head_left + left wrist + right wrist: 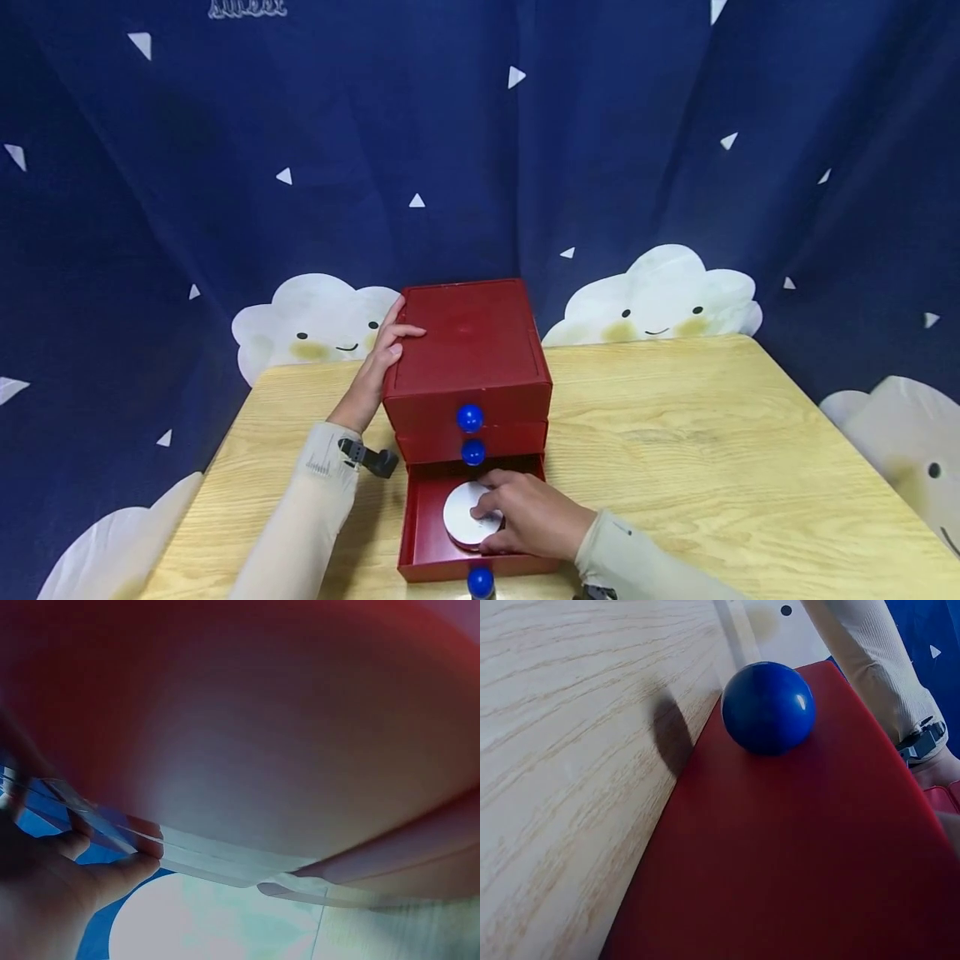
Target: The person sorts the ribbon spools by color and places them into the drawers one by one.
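A red drawer cabinet (468, 337) stands on the table. Against its left side rests my left hand (375, 358), with fingertips over the top edge; the left wrist view shows this hand (67, 881) along the cabinet's blurred wall. The bottom drawer (426, 533) is pulled out. Inside it lies a white round disc (459, 515), thick, with a reddish lower edge. My right hand (536, 517) reaches in and grips the disc at its right side, thumb near, fingers on the far rim and top. In the right wrist view the drawer front (780, 847) hides that hand.
Two blue ball knobs, an upper one (470, 418) and a lower one (473, 452), sit on the closed drawers. The open drawer has its own blue knob (481, 582). Behind the wooden table (675, 450) hangs a dark blue curtain (450, 125) with clouds.
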Motion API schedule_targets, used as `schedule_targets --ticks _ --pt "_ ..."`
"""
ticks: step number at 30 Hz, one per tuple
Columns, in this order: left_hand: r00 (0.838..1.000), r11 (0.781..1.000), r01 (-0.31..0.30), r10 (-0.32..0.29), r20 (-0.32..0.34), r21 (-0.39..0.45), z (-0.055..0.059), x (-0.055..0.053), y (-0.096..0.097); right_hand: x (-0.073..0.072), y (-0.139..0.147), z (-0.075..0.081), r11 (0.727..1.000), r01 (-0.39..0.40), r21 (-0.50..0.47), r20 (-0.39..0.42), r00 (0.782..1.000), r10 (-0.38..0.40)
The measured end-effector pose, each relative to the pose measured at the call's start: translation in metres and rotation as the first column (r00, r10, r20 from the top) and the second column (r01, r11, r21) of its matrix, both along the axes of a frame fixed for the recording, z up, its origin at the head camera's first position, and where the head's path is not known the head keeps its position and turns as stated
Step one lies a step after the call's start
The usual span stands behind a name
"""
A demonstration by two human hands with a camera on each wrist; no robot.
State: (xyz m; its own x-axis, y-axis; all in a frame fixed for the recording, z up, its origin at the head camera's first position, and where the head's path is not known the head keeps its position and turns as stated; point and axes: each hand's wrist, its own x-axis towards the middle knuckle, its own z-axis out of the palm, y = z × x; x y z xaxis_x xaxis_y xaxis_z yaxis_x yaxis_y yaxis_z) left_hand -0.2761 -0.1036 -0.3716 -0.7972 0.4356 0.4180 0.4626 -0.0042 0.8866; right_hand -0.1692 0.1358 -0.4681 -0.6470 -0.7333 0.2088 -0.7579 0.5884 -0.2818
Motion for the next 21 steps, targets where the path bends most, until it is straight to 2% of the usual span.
schedule_targets --ticks 9,21 --pt "1.000 1.000 -0.004 0.004 -0.002 -0.003 0.0009 0.0006 -0.0011 0.0006 -0.0014 0.0010 1.000 0.000 0.019 0.022 1.000 -0.001" --pt "1.000 1.000 -0.014 0.014 -0.007 0.004 -0.0004 0.0008 -0.0004 0.0018 -0.0004 0.0004 1.000 -0.021 -0.014 -0.068 0.997 0.020"
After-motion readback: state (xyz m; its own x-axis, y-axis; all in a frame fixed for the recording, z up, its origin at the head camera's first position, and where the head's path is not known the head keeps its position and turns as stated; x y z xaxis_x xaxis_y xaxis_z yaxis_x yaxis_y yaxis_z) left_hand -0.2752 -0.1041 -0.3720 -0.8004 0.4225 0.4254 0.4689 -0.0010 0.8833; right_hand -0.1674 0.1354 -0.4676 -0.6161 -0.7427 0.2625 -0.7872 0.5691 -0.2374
